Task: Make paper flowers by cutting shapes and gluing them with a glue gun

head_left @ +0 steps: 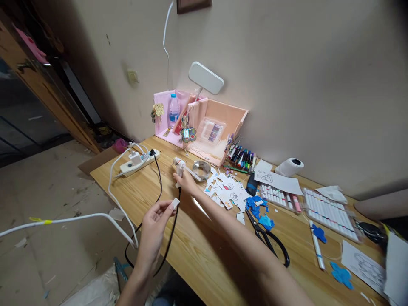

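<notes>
My left hand (154, 223) is closed, pinching a small white piece (174, 203) between thumb and fingertips near the table's front edge. Farther forward, my right hand (185, 182) wraps round the handle of a white glue gun (179, 165), whose black cord (172, 231) hangs down past the left hand. A roll of clear tape (201, 170) lies just right of the glue gun. White paper cutouts (228, 191), some with drawings, are spread beyond the right forearm.
A white power strip (140, 162) with plugs sits at the left edge. Black scissors (267, 238), blue cutouts (341, 275) and white markers (330, 212) lie to the right. Behind stand a pink organizer (165, 102) with a bottle (174, 112) and a lamp (206, 77). White cables cross the left side.
</notes>
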Motion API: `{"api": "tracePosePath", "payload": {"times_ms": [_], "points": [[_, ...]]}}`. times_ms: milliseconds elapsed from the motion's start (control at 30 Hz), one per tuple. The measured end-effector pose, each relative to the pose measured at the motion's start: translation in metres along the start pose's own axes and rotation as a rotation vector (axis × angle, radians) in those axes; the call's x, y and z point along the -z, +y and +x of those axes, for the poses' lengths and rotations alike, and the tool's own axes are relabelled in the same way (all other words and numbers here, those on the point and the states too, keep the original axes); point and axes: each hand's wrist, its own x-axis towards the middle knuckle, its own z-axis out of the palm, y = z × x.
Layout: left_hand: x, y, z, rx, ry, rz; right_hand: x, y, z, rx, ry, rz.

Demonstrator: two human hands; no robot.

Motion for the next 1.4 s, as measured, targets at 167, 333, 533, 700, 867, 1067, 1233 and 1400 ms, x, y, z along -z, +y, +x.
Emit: {"api": "tracePosePath", "payload": {"times_ms": [167, 333, 533, 700, 867, 1067, 1233, 1400], "points": [[0.009, 0.0, -0.006, -0.004, -0.044, 0.063, -0.023, 0.001, 0.033, -0.145, 0.087, -0.072], [0.006, 0.001, -0.002, -0.016, -0.199, 0.17, -0.02, -0.006, 0.038, -0.141, 0.059, -0.12], [-0.017, 0.005, 0.008, -0.066, -0.385, 0.307, 0.029, -0.016, -0.015, -0.124, 0.052, -0.138], [-0.057, -0.008, 0.016, -0.073, -0.598, 0.314, 0.104, -0.012, -0.125, -0.137, 0.051, 0.02], [-0.113, -0.03, 0.012, -0.087, -0.898, 0.347, 0.139, 0.009, -0.206, -0.291, 0.067, 0.23], [-0.16, -0.051, -0.001, -0.228, -1.098, 0.499, 0.15, 0.031, -0.24, -0.454, 0.135, 0.142], [-0.18, -0.054, -0.008, -0.197, -1.159, 0.479, 0.159, 0.034, -0.259, -0.493, 0.192, 0.065], [-0.19, -0.056, -0.01, -0.162, -1.239, 0.478, 0.162, 0.036, -0.271, -0.529, 0.278, 0.158]]}}
